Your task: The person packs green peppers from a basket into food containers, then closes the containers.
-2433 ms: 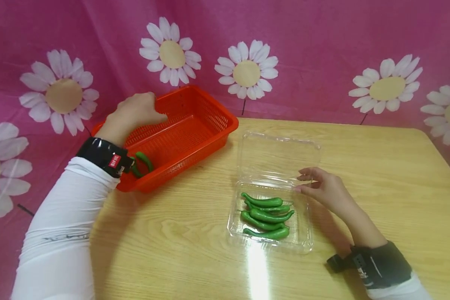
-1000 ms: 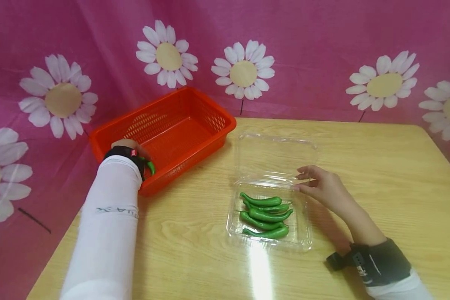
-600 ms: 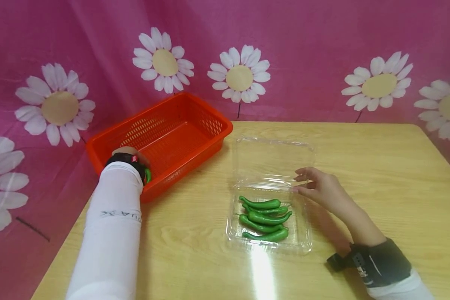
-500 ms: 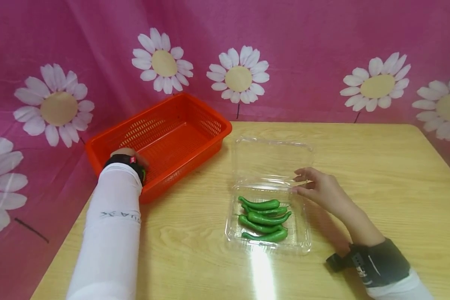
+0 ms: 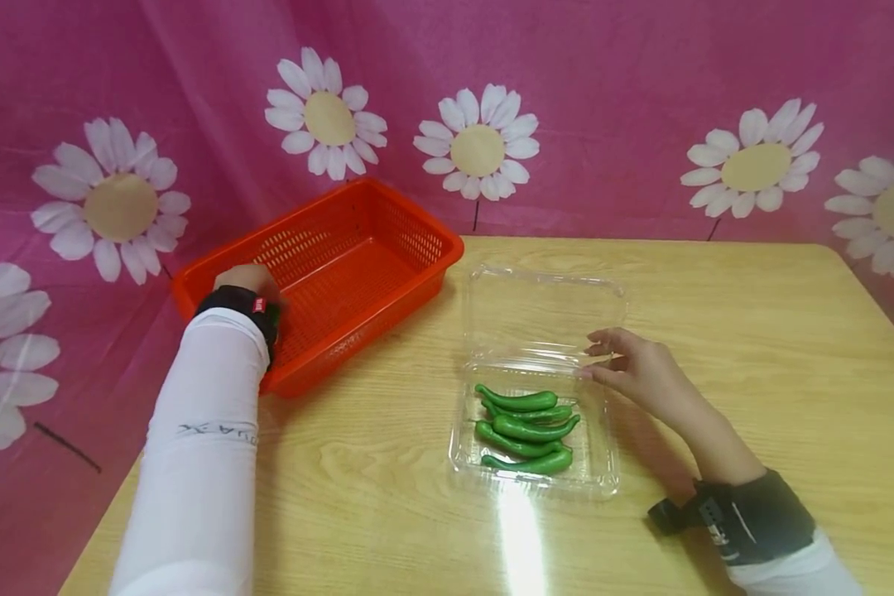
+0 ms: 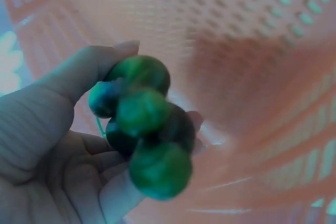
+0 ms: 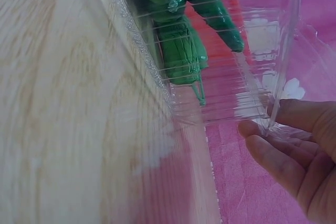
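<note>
Inside the red basket [image 5: 358, 333], near its left end, my left hand [image 5: 247, 280] grips a bunch of several green chili peppers [image 6: 143, 113], seen end-on in the left wrist view. In the head view that bunch is mostly hidden behind the wrist. A clear plastic clamshell box [image 5: 603, 451] lies with its lid [image 5: 544, 310] laid back on the table. More green chili peppers [image 5: 536, 429] lie side by side in its base. My right hand [image 5: 644, 374] pinches the box's edge near the hinge, thumb and fingers on either side of the plastic.
The wooden table [image 5: 365, 497] carries the basket at the back left and the box right of centre. A pink cloth [image 5: 603, 58] with white flowers hangs behind. A wrist camera [image 5: 666, 516] on the right wrist juts toward the box.
My left hand went from above the basket down into it and took hold of the peppers there, then lifted slightly. The right hand stays at the box edge.
</note>
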Motion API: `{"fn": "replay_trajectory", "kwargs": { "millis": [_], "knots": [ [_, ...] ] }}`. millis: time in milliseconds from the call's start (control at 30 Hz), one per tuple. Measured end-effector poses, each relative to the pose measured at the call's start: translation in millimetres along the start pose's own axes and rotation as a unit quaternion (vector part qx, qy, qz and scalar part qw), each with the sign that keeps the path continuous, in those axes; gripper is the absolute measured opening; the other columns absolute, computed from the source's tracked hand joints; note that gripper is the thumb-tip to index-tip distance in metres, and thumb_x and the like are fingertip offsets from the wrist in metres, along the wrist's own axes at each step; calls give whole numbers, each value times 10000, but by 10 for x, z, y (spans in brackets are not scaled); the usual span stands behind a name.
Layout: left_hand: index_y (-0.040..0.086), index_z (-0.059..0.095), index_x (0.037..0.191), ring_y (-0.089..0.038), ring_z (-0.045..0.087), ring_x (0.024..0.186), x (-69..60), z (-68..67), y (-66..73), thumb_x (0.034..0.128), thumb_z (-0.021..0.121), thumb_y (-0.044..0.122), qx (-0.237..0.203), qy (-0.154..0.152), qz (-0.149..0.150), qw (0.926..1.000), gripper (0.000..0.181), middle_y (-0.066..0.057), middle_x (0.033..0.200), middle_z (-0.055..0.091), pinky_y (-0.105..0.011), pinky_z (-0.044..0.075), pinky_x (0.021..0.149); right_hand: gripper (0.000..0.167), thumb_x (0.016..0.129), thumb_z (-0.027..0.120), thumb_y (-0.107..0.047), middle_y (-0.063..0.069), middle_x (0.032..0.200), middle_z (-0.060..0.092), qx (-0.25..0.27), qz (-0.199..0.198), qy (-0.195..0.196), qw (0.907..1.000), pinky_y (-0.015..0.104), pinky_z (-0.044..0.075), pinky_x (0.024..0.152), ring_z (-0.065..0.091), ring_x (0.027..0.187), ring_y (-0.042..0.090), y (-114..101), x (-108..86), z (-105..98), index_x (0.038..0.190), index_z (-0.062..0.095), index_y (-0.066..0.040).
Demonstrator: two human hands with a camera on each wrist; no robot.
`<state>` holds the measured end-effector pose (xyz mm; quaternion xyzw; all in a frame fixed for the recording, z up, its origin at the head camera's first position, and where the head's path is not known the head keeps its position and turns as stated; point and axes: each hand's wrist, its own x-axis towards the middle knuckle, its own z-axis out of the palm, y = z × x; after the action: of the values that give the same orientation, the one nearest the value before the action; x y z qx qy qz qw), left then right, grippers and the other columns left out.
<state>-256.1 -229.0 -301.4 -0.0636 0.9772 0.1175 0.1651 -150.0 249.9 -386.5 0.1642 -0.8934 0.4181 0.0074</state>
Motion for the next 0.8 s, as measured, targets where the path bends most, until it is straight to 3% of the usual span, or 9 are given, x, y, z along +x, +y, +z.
{"fn": "replay_trajectory", "kwargs": {
  "millis": [200, 400, 533, 667, 800],
  "knots": [
    [-38, 625, 987, -314, 529, 805, 122, -160, 47, 811, 683, 300, 572, -103, 239, 9980, 385, -138, 839, 603, -435, 462, 729, 408, 814, 710, -32, 280, 1077, 633, -100, -20, 41, 9999, 278, 558, 677, 677, 868, 384, 3, -9, 5, 1152, 540, 120],
    [-44, 580, 1022, -326, 515, 836, 69, -282, 12, 789, 703, 282, 718, -170, 248, 9970, 419, -146, 858, 573, -474, 448, 741, 396, 809, 716, -36, 277, 1061, 641, -150, -74, 64, 9998, 293, 560, 674, 678, 860, 385, 1, -12, 33, 1136, 551, 113],
    [-45, 579, 1014, -336, 510, 843, 24, -294, 16, 773, 695, 236, 647, -125, 259, 9975, 388, -163, 876, 566, -470, 453, 726, 412, 812, 714, -39, 278, 1077, 635, -119, -26, 5, 9999, 298, 560, 676, 678, 865, 384, 0, -20, 55, 1153, 544, 117],
    [-26, 613, 939, -326, 530, 792, -45, -303, 145, 758, 698, 179, 391, 76, 474, 9981, 286, -159, 846, 577, -430, 476, 663, 431, 816, 709, -36, 275, 1087, 629, -225, -16, -43, 9997, 308, 560, 684, 677, 872, 383, 9, -14, 58, 1178, 532, 117],
    [-22, 608, 971, -332, 551, 817, -109, -349, 362, 794, 718, 168, 313, 151, 691, 9970, 283, -172, 895, 596, -437, 517, 701, 423, 815, 706, -26, 271, 1091, 629, -345, -87, 28, 9994, 315, 560, 683, 679, 865, 382, 11, 7, 45, 1179, 535, 107]
  ]
}}
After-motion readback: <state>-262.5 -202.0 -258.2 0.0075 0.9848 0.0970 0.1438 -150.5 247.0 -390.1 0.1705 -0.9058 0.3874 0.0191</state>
